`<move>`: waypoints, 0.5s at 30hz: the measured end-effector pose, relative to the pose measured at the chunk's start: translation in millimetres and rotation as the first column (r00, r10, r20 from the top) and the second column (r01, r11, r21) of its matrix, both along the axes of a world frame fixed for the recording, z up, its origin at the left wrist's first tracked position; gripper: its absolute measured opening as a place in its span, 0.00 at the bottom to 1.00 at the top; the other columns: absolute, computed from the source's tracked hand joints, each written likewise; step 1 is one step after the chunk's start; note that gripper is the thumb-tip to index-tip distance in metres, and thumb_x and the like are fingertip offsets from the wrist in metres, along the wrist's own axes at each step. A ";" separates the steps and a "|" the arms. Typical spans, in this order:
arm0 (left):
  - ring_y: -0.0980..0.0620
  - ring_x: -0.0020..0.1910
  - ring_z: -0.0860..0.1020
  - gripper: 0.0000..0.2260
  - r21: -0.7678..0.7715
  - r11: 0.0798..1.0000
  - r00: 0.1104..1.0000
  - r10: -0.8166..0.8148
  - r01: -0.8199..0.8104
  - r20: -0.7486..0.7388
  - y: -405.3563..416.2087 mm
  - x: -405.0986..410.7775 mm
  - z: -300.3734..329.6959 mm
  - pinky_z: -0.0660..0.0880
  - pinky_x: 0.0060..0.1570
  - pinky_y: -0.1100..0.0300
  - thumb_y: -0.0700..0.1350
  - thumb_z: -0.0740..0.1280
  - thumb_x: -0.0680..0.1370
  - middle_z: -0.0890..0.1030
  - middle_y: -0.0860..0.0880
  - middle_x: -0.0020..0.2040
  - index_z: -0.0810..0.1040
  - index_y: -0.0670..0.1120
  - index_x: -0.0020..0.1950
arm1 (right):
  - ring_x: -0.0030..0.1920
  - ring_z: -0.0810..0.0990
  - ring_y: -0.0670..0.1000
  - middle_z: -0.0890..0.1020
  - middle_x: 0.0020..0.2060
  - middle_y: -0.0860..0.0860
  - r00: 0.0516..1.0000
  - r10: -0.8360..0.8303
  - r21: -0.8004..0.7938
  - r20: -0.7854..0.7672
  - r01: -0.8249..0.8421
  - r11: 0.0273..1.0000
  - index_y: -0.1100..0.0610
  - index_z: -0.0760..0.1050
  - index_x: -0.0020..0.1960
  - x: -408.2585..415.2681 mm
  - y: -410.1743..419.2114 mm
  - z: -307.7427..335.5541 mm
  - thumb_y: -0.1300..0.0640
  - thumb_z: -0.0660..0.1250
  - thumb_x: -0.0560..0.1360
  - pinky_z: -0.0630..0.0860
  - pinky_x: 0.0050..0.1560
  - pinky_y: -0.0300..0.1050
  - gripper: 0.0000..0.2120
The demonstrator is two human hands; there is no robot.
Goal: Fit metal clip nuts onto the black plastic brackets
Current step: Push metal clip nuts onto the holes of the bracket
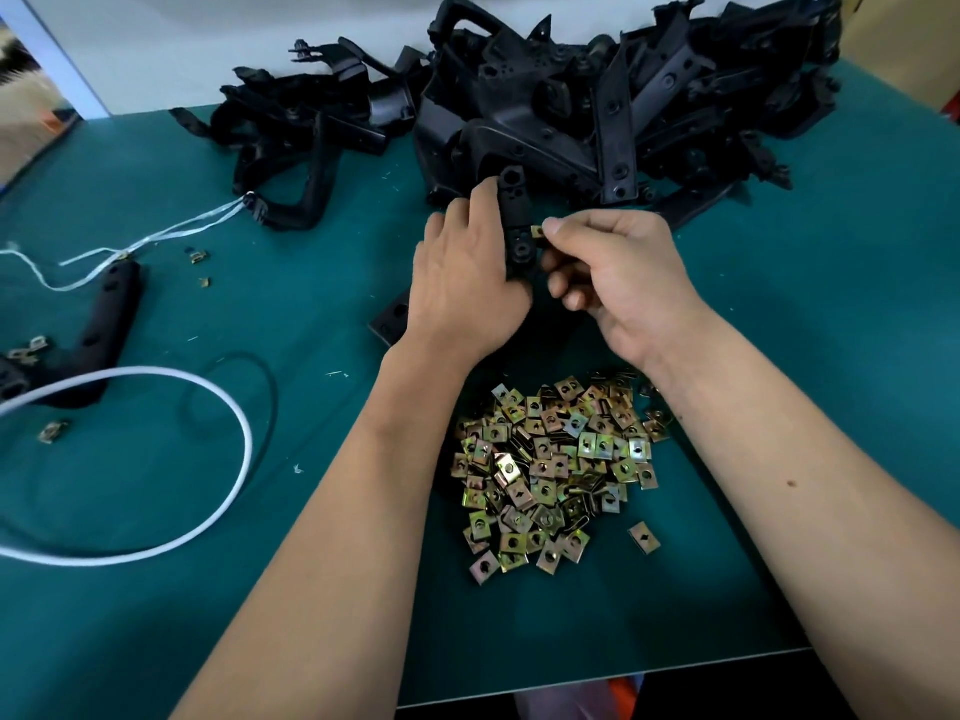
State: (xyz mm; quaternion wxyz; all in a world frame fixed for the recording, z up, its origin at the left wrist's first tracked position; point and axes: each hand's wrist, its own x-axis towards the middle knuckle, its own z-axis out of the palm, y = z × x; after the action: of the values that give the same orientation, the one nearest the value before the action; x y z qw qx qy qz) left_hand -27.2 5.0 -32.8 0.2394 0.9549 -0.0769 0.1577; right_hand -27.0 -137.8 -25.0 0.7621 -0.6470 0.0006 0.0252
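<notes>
My left hand (465, 275) grips a black plastic bracket (516, 220) and holds it upright over the green mat; one end of it pokes out at the lower left of the hand. My right hand (618, 272) pinches a brass-coloured clip nut (537, 231) between thumb and forefinger, touching the bracket's right edge. A heap of clip nuts (553, 470) lies on the mat between my forearms, with one stray nut (644, 536) to its right. A big pile of black brackets (597, 101) fills the back of the table.
A bracket with clip nuts on it (98, 324) lies at the left, tied with white string (156, 236). A white cord loop (228, 491) and a black cord (267, 387) curl over the left of the green mat (311, 304). A few loose nuts lie near the string. The table's front edge runs below the heap.
</notes>
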 end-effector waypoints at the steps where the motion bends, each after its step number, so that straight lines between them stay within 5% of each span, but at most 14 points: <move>1: 0.37 0.63 0.72 0.33 -0.008 1.000 1.000 -0.016 0.016 0.000 2.1 0.7 0.5 0.69 0.64 0.43 0.47 0.68 0.74 0.75 0.42 0.65 0.63 0.43 0.77 | 0.26 0.76 0.49 0.80 0.28 0.53 1.000 -0.006 -0.010 0.002 0.006 1.000 0.62 0.81 0.43 0.5 -1.1 -0.4 0.64 0.70 0.79 0.67 0.23 0.38 0.06; 8: 0.44 0.68 0.70 0.42 0.013 0.981 0.979 -0.192 0.192 0.068 17.1 1.2 8.3 0.58 0.70 0.56 0.57 0.73 0.70 0.75 0.45 0.69 0.64 0.41 0.79 | 0.24 0.74 0.48 0.79 0.27 0.51 0.999 -0.031 -0.035 0.023 0.031 0.999 0.61 0.81 0.42 3.1 -6.7 -1.5 0.64 0.71 0.79 0.65 0.21 0.38 0.06; 15: 0.39 0.66 0.68 0.37 0.035 0.998 0.996 -0.054 0.052 0.068 17.4 5.8 1.2 0.57 0.65 0.60 0.44 0.68 0.70 0.73 0.44 0.67 0.64 0.44 0.79 | 0.25 0.74 0.49 0.80 0.28 0.53 1.000 0.008 -0.016 0.023 -0.008 1.000 0.62 0.81 0.43 1.8 -7.8 -0.5 0.63 0.71 0.78 0.64 0.22 0.38 0.06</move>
State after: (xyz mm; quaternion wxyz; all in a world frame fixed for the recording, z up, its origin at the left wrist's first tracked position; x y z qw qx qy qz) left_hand -21.3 22.5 -31.7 0.2250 0.9504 -0.1131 0.1827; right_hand -25.2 -145.6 -25.4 0.7569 -0.6532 -0.0106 0.0205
